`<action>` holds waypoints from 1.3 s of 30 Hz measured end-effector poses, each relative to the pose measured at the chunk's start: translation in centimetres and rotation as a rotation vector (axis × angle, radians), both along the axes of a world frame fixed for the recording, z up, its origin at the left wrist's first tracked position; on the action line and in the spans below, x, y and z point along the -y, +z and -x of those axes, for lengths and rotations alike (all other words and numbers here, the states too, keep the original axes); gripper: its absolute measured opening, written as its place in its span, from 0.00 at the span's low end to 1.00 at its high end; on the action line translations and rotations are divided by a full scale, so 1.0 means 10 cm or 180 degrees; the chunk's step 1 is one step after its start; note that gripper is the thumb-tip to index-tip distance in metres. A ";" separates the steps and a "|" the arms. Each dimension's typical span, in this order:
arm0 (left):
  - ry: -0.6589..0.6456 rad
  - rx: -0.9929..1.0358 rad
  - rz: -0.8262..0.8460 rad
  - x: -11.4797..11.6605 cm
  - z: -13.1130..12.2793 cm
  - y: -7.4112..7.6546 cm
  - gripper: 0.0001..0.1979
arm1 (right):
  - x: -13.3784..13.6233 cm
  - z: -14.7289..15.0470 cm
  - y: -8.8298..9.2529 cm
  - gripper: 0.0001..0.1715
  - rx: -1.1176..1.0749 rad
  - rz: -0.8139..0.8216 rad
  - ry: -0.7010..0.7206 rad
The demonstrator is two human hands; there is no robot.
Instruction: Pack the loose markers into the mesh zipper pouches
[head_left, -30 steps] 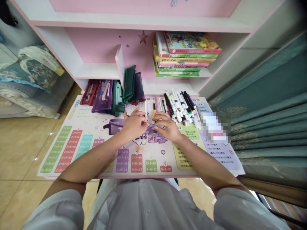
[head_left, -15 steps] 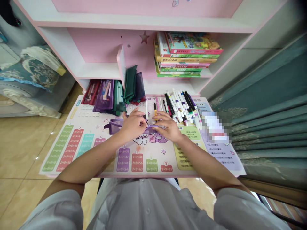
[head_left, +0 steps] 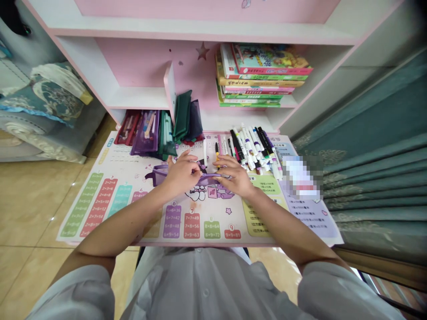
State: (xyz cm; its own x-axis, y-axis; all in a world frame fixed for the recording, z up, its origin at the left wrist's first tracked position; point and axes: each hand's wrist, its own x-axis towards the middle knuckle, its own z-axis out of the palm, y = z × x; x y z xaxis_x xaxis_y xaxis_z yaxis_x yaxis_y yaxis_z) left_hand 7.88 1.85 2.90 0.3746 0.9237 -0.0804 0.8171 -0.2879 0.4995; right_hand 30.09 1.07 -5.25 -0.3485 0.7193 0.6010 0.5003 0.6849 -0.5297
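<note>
A purple mesh pencil pouch (head_left: 160,174) lies flat on the printed desk mat (head_left: 213,218), its length running from left to right under my hands. My left hand (head_left: 182,174) grips the pouch near its middle, with the fingers curled over it. My right hand (head_left: 233,175) holds the pouch's right end. A white marker (head_left: 204,153) and a yellow pen (head_left: 217,156) lie just beyond the gap between my hands. A heap of felt-tip markers (head_left: 253,149) lies close beyond my right hand.
Several mesh pouches (head_left: 146,133) stand at the back of the desk, below a shelf holding stacked books (head_left: 262,75). A paper with a blurred patch (head_left: 302,180) lies at the right. A teal curtain (head_left: 376,178) hangs beyond the desk's right edge; a tiled floor (head_left: 33,204) lies to the left.
The whole view has drifted slightly. My left hand has slid left along the pouch, widening the gap between my hands a little.
</note>
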 end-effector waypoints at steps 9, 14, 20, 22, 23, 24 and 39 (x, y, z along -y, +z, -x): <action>0.0041 -0.0035 0.0038 0.01 0.05 0.03 0.11 | 0.01 0.01 0.02 0.06 0.0023 -0.0060 -0.0018; 0.0073 -0.0037 0.0028 0.01 0.09 0.03 0.12 | 0.00 0.01 0.01 0.07 0.0022 -0.0025 -0.0029; 0.0132 -0.0080 0.0034 0.02 0.15 0.04 0.12 | 0.00 0.01 -0.01 0.06 -0.0045 -0.0092 -0.0006; 0.0134 -0.0088 0.0036 0.03 0.16 0.04 0.11 | 0.00 0.01 -0.01 0.05 -0.0051 -0.0115 0.0017; 0.0134 -0.0088 0.0030 0.03 0.16 0.04 0.11 | 0.00 0.01 -0.01 0.05 -0.0040 -0.0126 0.0021; 0.0132 -0.0087 0.0023 0.03 0.17 0.03 0.11 | 0.00 0.01 0.00 0.05 -0.0023 -0.0139 0.0020; 0.0195 -0.0052 -0.0095 0.06 0.30 0.02 0.10 | -0.01 -0.01 -0.02 0.06 -0.0037 -0.0096 0.0000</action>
State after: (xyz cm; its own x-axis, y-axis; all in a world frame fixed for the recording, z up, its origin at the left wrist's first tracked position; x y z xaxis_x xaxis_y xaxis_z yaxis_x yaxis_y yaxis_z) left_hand 4.88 1.30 3.12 0.3161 0.9470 -0.0579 0.8415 -0.2517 0.4780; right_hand 30.15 1.14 -5.48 -0.3414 0.7007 0.6264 0.4942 0.7007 -0.5145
